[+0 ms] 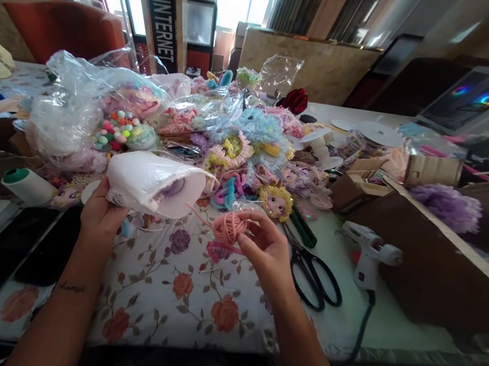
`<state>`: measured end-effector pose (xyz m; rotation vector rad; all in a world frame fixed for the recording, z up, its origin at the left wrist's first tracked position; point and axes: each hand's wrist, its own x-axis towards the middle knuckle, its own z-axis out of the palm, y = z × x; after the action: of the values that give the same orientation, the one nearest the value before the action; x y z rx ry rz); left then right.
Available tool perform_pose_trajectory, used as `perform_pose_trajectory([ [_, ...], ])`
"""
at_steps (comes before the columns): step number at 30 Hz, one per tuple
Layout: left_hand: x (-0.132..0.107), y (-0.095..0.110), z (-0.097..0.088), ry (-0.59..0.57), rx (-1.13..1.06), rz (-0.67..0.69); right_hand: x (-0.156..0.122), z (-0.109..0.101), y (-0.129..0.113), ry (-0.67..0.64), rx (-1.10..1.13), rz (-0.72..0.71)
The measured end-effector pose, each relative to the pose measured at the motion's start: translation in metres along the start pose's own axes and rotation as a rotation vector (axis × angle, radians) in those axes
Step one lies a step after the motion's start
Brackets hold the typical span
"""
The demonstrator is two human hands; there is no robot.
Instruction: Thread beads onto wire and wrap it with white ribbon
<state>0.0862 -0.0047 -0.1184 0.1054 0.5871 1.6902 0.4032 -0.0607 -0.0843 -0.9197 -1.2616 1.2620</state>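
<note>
My left hand [101, 213] grips the lower edge of a white cone-shaped piece [150, 183] with a purple bit inside its open end, held just above the floral tablecloth [169, 295]. My right hand [264, 246] is closed on a small ball of pink yarn [228, 228]. A thin pink strand runs from the ball up toward the cone. The two hands are about a hand's width apart.
Black-handled scissors [311, 275] and a white glue gun [368, 254] lie right of my right hand. Heaps of colourful doll parts and plastic bags [73, 111] fill the table behind. A cardboard box [428, 264] stands at right; a white spool [28, 184] and dark phones [3, 252] at left.
</note>
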Motion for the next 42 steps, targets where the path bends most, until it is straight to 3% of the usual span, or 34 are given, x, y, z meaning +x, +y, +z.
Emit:
perform_pose_trajectory([
  [4,-0.012,-0.004,0.022,0.006,0.01,0.107,0.008,-0.006,0.023,-0.064,-0.25,0.112],
  [8,-0.019,-0.009,0.033,0.093,0.025,0.183,0.013,0.002,0.045,-0.113,-0.706,-0.071],
  [13,-0.015,-0.008,0.026,0.016,0.066,0.189,0.008,0.004,0.041,0.051,-0.991,-0.27],
  [18,-0.012,-0.005,0.02,0.048,0.026,0.169,0.001,0.007,0.028,0.227,-0.889,-0.445],
  [22,-0.021,-0.005,0.024,0.074,0.1,0.354,0.0,0.019,0.026,0.01,-0.615,-0.311],
  [25,-0.03,-0.006,0.035,-0.052,0.257,0.535,0.005,0.028,0.036,-0.16,-0.701,-0.23],
  [28,-0.037,-0.007,0.049,-0.208,0.417,0.652,0.011,0.032,0.052,-0.219,-0.814,-0.229],
  [32,-0.033,-0.008,0.064,-0.301,0.506,0.638,0.016,0.031,0.068,-0.235,-0.833,-0.211],
  [37,-0.012,-0.005,0.058,-0.18,0.431,0.681,0.017,0.028,0.075,-0.222,-0.85,-0.166],
  [42,-0.001,0.022,0.039,-0.101,0.334,0.759,0.018,0.027,0.079,-0.188,-0.853,-0.186],
])
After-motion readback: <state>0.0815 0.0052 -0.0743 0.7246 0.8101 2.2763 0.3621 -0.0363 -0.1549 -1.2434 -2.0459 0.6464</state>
